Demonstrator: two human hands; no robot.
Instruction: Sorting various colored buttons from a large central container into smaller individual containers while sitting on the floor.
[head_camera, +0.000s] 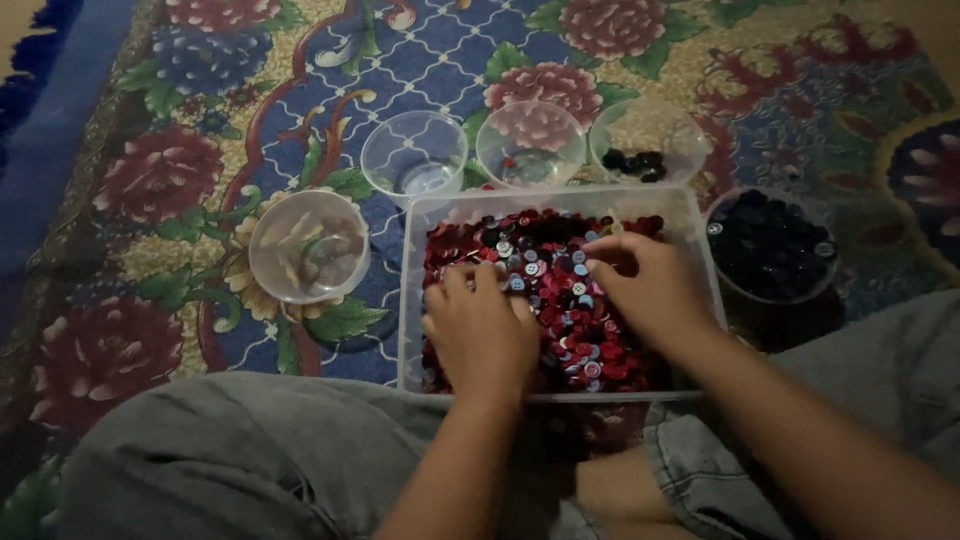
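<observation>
The person is sitting cross-legged on a flowered carpet (180, 150), and both hands are resting palm down in a clear rectangular tub (420, 300) filled with mostly red buttons (590, 345), with some white and dark ones mixed in. The left hand (482, 330) is lying flat on the pile with its fingers slightly spread, gripping nothing that shows. The right hand (640, 280) is curling its fingertips into the buttons; whether it is pinching one, I cannot tell. Beyond the tub 5 round clear bowls are standing. The far-right bowl (770, 245) is holding many dark buttons, another (650, 140) is holding a few black ones, and 3 (415, 150) are looking almost bare. The sorting seems to be only beginning, as the tub is remaining nearly full.
</observation>
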